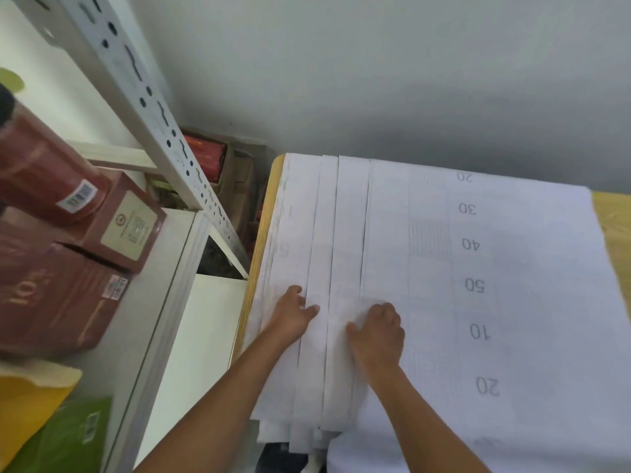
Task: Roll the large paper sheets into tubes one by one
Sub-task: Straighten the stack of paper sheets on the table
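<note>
Both forearms are reaching in from the bottom edge; the left hand (293, 315) is lying with fingers relaxed on the flattened paper rolls (321, 302) along the counter's (269, 213) left side, while the right hand (379, 332), fingers bent, is pressing the rolled edge of the large numbered sheet (512, 268) spread beside them.

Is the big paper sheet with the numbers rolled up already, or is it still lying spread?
Mostly spread: the sheet lies flat across the table; only its left edge is rolled.
</note>
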